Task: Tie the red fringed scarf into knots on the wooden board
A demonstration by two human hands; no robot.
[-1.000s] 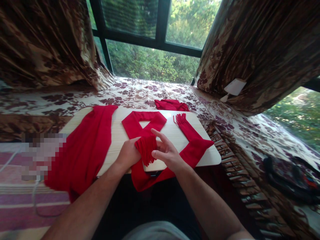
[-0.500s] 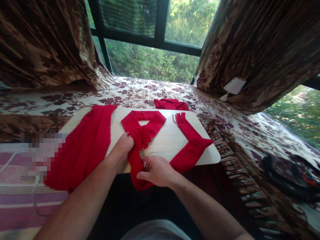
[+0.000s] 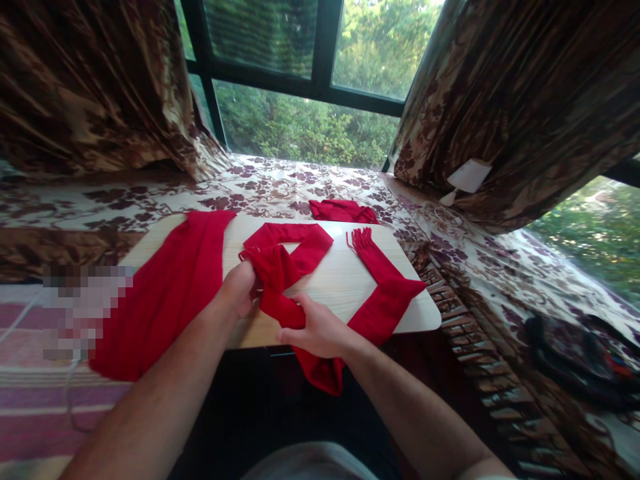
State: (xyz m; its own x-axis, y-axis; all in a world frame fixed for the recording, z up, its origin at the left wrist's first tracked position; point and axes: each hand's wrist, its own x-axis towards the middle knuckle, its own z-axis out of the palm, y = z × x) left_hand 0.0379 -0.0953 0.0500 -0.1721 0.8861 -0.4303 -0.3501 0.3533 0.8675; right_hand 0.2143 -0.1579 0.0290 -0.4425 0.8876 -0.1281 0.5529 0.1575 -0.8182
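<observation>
- Both left hand (image 3: 241, 288) and right hand (image 3: 314, 327), curled, grip the red scarf (image 3: 278, 310).
- At six o'clock, its loop overhangs the worktop (image 3: 333, 288); hanging weight could drag folds loose.

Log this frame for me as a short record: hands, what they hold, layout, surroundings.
Left hand: left hand gripping a bunched part of the red scarf, fingers partly hidden
Right hand: right hand pinching the scarf near the table's near edge
Scarf layout: bent into angles, one part sagging past that edge; fringe at far right
Table: pale table
Other cloth: wide red cloth on its left side; red bundle behind
Background: window, white lamp
</observation>
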